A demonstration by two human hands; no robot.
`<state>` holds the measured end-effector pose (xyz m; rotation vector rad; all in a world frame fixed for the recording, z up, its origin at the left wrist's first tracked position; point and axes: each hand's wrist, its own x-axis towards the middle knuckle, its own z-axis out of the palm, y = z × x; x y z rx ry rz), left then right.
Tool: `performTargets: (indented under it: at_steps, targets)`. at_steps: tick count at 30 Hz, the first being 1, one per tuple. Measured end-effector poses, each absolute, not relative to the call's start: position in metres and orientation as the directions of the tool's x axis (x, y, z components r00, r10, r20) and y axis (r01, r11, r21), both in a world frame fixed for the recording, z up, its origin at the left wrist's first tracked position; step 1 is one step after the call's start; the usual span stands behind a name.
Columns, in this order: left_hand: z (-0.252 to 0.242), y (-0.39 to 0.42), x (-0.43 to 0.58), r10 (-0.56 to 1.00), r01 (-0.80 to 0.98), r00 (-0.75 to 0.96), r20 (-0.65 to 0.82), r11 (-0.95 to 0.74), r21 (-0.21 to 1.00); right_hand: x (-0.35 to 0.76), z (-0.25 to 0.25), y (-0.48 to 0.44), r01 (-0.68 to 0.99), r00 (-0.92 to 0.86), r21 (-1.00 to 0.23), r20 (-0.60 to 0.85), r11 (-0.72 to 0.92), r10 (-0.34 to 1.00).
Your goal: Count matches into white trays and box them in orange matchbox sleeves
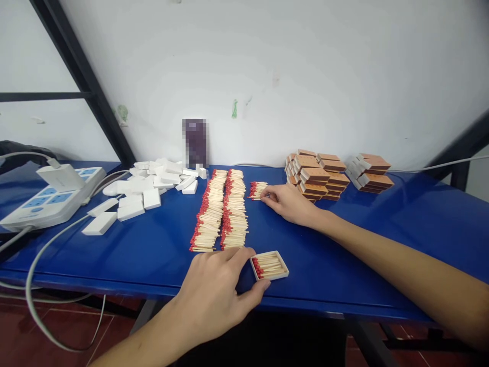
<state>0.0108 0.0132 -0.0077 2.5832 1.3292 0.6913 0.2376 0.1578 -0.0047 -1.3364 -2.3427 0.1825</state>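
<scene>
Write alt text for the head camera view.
The left hand grips an open matchbox tray of matches on a blue table, while the right hand touches a small bunch of matches. Two long match rows lie between them.

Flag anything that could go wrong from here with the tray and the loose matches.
1. The filled tray sits close to the front edge of the table, pinched by the left hand at one end only; a nudge could tip it off.
2. The right hand works at a small bunch right beside the two long match rows; a careless sweep may scatter them.
</scene>
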Motion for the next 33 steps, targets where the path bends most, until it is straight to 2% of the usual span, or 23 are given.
performTargets:
  at_steps: [13, 22, 33]
  targets:
    - [-0.009, 0.014, 0.011, 0.810, 0.739, 0.501, 0.304, -0.583, 0.337, 0.238, 0.005, 0.141, 0.778, -0.458, -0.343, 0.263, 0.526, 0.849]
    - [-0.009, 0.014, 0.010, 0.800, 0.730, 0.502, 0.329, -0.596, 0.335, 0.238, -0.004, 0.158, 0.751, -0.455, -0.337, 0.357, 0.567, 0.816]
    - [-0.009, 0.014, 0.010, 0.799, 0.731, 0.506, 0.325, -0.597, 0.329, 0.238, -0.006, 0.162, 0.729, -0.491, -0.344, 0.342, 0.593, 0.801]
